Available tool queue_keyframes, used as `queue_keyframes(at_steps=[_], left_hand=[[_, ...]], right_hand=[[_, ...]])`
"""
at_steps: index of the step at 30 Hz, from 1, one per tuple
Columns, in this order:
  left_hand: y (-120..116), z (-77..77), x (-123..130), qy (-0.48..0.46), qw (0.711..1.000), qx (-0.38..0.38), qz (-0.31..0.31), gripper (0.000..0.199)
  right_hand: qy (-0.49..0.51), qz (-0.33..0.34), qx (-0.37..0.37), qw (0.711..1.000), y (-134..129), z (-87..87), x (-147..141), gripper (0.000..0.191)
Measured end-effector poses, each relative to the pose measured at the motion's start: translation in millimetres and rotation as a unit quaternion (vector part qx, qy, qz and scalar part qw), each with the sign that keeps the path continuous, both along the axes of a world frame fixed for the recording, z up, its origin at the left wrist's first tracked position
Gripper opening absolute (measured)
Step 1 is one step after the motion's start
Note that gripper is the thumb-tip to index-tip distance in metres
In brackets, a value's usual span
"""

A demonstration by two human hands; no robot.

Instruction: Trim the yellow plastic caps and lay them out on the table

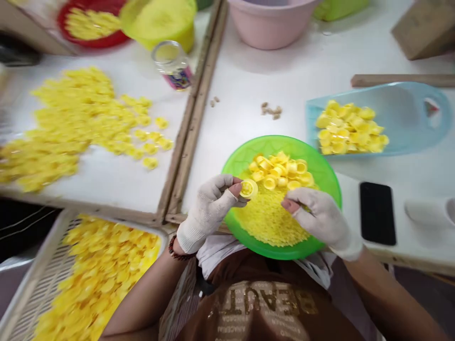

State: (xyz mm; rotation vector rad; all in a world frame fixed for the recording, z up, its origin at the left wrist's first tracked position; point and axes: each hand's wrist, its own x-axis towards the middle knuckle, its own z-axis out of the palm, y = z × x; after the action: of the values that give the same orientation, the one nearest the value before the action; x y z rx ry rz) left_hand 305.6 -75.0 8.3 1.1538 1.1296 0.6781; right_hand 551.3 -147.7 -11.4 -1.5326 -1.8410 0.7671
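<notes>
In a white glove with bare fingertips, my left hand [220, 203] pinches a small round yellow plastic cup [248, 189] by its edge. Yellow grains show inside the cup, which faces up. My right hand [318, 213], gloved the same way, hovers over the right part of a green bowl [234, 158]. Its fingers are drawn together, and whatever is between them is hidden. A heap of fine yellow grains [272, 220] fills the near part of the bowl. Behind the grains lies a pile of similar yellow cups [280, 171].
Right of the bowl are a blue scoop [405, 118] with yellow pieces, a black phone [377, 213] and a white cup [426, 211]. Left, past a wooden strip [188, 128], yellow pieces [85, 109] spread near a jar [172, 64]. A crate [31, 279] stands below; a pink basin [273, 26] sits behind.
</notes>
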Motion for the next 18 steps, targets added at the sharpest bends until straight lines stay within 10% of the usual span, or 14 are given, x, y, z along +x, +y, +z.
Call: queue_keyframes(at_steps=[3,6,11,18], left_hand=[[17.4,-1.8,-48.3,0.157,0.974,0.127,0.102,0.031],[37.0,-13.2,-109.7,0.391,0.872,0.235,0.174,0.028],[62.3,-45.3,-191.3,0.592,0.782,0.148,0.128,0.023],[62.8,-42.4,-181.9,0.600,0.760,0.176,0.175,0.036]], right_hand=[[-0.109,0.060,0.040,0.991,0.4,-10.0,9.9,0.019],[-0.165,0.013,0.094,0.982,3.6,-18.7,15.9,0.018],[-0.322,-0.032,0.041,0.945,14.3,-17.2,14.0,0.023],[-0.382,0.026,-0.063,0.922,31.2,-9.4,15.7,0.012]])
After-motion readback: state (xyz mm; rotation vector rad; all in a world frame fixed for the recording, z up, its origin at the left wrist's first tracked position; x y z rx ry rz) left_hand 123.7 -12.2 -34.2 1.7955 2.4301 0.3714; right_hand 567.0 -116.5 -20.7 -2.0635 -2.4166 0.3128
